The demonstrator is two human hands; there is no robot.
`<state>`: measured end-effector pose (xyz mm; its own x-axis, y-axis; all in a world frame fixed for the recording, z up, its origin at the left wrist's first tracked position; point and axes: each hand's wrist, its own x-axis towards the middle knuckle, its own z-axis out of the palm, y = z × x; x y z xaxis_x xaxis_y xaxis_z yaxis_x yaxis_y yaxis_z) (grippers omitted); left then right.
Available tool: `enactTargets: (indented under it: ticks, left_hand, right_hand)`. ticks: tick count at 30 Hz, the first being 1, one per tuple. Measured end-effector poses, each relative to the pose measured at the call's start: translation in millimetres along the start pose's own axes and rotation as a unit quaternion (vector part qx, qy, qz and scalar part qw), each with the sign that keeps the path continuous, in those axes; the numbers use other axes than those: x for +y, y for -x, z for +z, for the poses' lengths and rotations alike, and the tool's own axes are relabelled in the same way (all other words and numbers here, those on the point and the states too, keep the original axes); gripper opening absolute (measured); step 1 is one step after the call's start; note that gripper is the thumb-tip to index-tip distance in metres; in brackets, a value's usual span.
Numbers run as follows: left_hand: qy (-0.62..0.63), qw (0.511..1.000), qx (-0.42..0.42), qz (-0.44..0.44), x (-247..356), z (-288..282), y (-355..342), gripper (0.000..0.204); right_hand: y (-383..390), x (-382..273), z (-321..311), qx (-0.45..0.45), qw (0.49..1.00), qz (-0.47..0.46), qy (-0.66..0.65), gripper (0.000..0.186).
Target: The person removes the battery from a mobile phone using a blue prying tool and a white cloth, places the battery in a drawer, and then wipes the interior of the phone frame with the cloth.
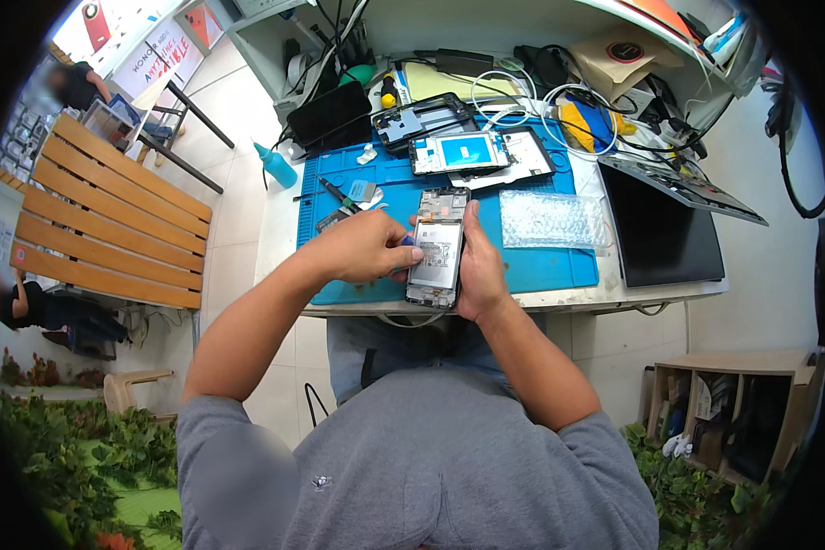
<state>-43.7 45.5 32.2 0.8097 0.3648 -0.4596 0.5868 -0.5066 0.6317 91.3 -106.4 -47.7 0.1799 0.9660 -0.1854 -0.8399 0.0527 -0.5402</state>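
Observation:
An opened smartphone point(441, 240) stands lengthwise before me at the front of the blue work mat point(559, 266), its battery and inner boards bare. My right hand point(482, 266) is closed around its right edge. At the left edge, my left hand point(368, 246) pinches a small blue piece point(409, 240), mostly hidden by the fingers, with the thumb over the battery. Just beyond lies a phone frame with a blue-and-white face point(460, 152), partly on a white panel point(526, 159). Near my left hand, a dark pen-like tool point(336, 193) and small parts rest on the mat.
Bubble wrap point(550, 219) lies right of the phone, beside a laptop point(666, 225). A blue squeeze bottle point(276, 167) and a dark phone point(330, 116) stand left. White cables point(545, 96) tangle at the back under a shelf. A slatted wooden bench point(119, 215) and people are farther left.

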Motion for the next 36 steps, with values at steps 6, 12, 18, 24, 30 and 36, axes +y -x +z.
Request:
enactTargets:
  ticks: [6,12,18,24,30,36]
  left_hand:
    - [-0.028,0.998,-0.056,0.018,-2.8,3.5,-3.7,0.049]
    - [0.082,0.995,-0.043,0.044,-22.8,23.5,-5.7,0.051]
    - [0.175,0.983,-0.018,0.055,-22.5,31.5,-2.5,0.047]
    - [0.270,0.958,0.040,0.092,-20.3,52.3,-4.8,0.042]
    - [0.333,0.928,0.112,0.126,-23.9,73.8,-3.5,0.041]
    - [0.295,0.930,0.141,0.166,-27.7,77.5,-1.7,0.042]
  right_hand:
    - [-4.5,-16.4,2.3,0.023,0.999,0.024,0.039,0.078]
    - [-11.7,-27.5,-12.7,-0.008,0.986,0.092,0.136,0.081]
    - [-11.9,-33.1,2.7,0.034,0.988,0.042,0.146,0.081]
    - [-23.4,-38.7,-11.8,0.012,0.983,0.066,0.168,0.077]
    - [-26.1,-39.6,-9.2,0.010,0.989,0.072,0.126,0.067]
    - [-29.2,-38.8,-6.1,0.012,0.990,0.074,0.119,0.068]
